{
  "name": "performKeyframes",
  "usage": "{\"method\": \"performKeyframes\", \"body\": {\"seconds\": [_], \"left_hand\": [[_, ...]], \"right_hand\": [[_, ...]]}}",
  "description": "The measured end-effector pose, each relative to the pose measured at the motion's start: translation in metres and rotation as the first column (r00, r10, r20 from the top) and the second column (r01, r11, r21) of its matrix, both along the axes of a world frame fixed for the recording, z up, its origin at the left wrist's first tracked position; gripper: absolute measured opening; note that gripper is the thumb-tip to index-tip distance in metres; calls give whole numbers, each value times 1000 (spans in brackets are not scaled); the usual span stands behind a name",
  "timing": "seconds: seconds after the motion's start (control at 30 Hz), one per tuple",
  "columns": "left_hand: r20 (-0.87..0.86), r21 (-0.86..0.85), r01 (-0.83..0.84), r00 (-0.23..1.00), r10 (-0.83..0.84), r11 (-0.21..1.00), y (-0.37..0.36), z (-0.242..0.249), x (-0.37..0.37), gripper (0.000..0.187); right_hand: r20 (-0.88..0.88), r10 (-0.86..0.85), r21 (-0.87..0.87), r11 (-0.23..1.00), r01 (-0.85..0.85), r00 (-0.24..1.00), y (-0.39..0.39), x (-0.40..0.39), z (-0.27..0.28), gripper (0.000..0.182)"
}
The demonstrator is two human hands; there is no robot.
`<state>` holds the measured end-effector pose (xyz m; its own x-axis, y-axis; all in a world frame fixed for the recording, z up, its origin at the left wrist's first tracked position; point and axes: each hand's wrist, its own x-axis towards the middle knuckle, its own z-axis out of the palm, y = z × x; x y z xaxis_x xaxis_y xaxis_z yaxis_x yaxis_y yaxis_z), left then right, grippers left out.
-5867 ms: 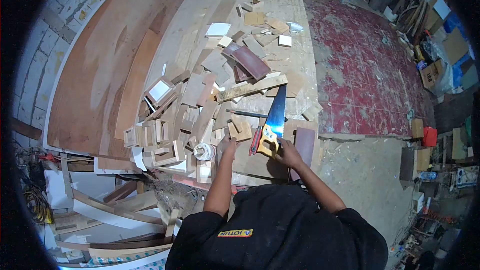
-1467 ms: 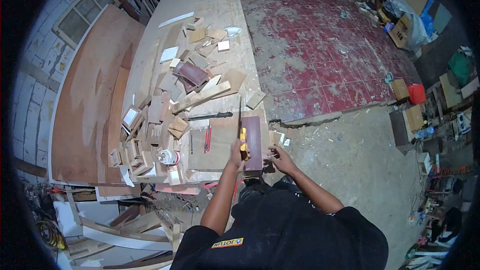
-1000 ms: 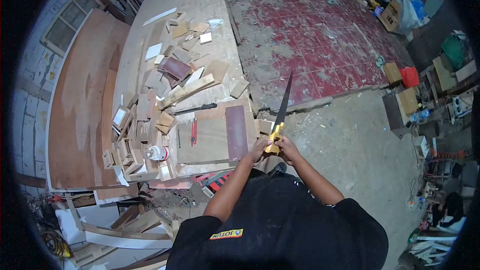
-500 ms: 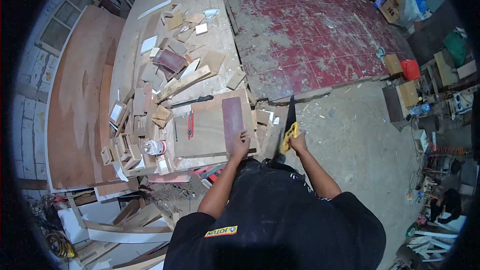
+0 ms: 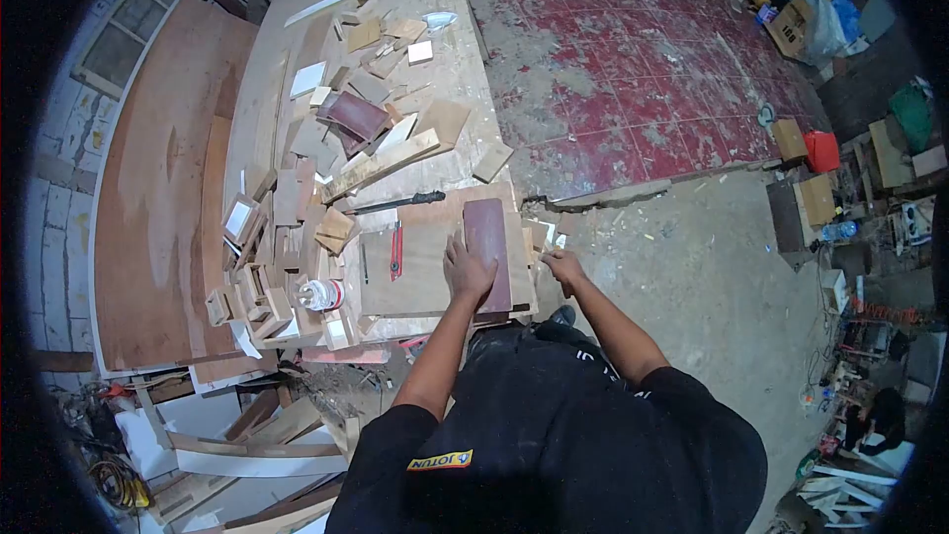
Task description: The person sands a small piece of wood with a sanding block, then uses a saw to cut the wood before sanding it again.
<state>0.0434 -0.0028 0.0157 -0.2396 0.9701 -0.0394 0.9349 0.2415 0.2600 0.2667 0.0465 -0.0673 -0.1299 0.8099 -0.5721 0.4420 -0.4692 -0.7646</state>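
My left hand (image 5: 469, 272) lies with spread fingers along the left edge of a reddish-brown board (image 5: 487, 237), its thumb resting on the board. Under both is a flat wooden panel (image 5: 425, 282) on the workbench. My right hand (image 5: 564, 272) is at the bench's right edge, fingers curled; what it holds, if anything, is hidden, and the yellow-handled saw cannot be made out. Left of my left hand lie a red utility knife (image 5: 396, 247) and a thin dark pencil-like stick (image 5: 364, 264). Above the panel is a long black tool (image 5: 395, 203).
A white jar with a red band (image 5: 321, 295) stands near the bench's front left. Wood offcuts (image 5: 381, 163) pile up behind the panel. Right of the bench is a concrete floor (image 5: 672, 267), with red tiles (image 5: 633, 69) beyond. Boxes and clutter line the right side.
The yellow-handled saw has gone from sight. My right hand has moved left to the bench edge. My left hand has shifted up and spread over the board's left edge. The view has turned slightly.
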Motion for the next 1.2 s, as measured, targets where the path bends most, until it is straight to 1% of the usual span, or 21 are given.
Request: {"method": "performKeyframes", "body": {"seconds": [0.03,0.1,0.13,0.2,0.23,0.3,0.37,0.4,0.5,0.57,0.6,0.77,0.83,0.87,0.93,0.97,1.03,1.07,1.1,1.13,1.2], "left_hand": [[3,-1,4,1000,-4,1000,5,-1,-2,83],[-40,-16,-17,999,16,1000,14,-6,-5,94],[-35,-19,-10,999,9,1000,16,-6,-3,94],[116,-146,-182,973,199,973,20,17,9,104],[122,-152,-175,973,194,973,21,27,14,104],[117,-238,-158,975,189,958,20,34,21,113],[105,-242,-150,978,180,958,17,30,25,114],[90,-242,-149,980,175,959,17,28,26,115],[116,-243,-125,981,156,962,19,28,25,114],[150,-212,-142,973,176,967,23,30,15,111],[148,-197,-119,978,149,973,26,33,9,111],[159,-176,-49,984,78,983,60,48,-47,115],[198,-149,92,978,-61,985,79,47,-81,112],[199,-144,107,977,-77,984,91,40,-99,112],[32,52,326,944,-328,944,117,24,-130,108],[36,50,343,938,-345,938,129,27,-138,108],[-137,-142,407,895,-426,902,152,36,-148,105],[-131,-146,428,885,-446,892,160,38,-150,105],[-141,-211,432,874,-464,877,168,39,-150,105],[-150,-273,434,862,-484,858,174,39,-149,105],[-95,-300,462,856,-508,835,181,28,-150,105]], "right_hand": [[3,-4,-1,1000,4,1000,1,-7,1,25],[-115,-125,-206,974,99,986,2,-19,36,38],[-133,-81,-215,975,51,988,5,-22,34,37],[-137,-86,-181,982,60,987,4,-26,35,37],[-147,-83,-145,988,62,986,3,-28,36,37],[-106,-113,-191,977,91,988,2,-26,26,37],[-56,-26,-283,959,9,998,7,-26,20,38],[-58,-25,-283,959,7,998,7,-26,19,38],[-69,-38,-269,963,18,997,4,-30,33,42],[-52,-132,-297,949,110,990,1,-34,46,46],[-91,-130,-232,967,106,987,0,-34,35,50],[-62,-35,-192,981,23,997,1,-29,6,53],[-54,-117,-150,983,108,992,-2,-33,15,35],[-40,-121,-154,982,113,992,-2,-33,21,34],[-57,-143,-161,978,132,988,-1,-33,35,33],[-77,-150,-172,976,135,986,-2,-32,39,33],[-93,-161,-138,979,148,983,-3,-28,30,33],[-111,-153,-97,985,142,982,-3,-25,25,33],[-106,-177,-104,981,166,978,-4,-22,25,33],[-104,-180,-138,977,165,978,-3,-20,24,33],[-101,-204,-201,963,181,974,-4,-15,24,31]]}}
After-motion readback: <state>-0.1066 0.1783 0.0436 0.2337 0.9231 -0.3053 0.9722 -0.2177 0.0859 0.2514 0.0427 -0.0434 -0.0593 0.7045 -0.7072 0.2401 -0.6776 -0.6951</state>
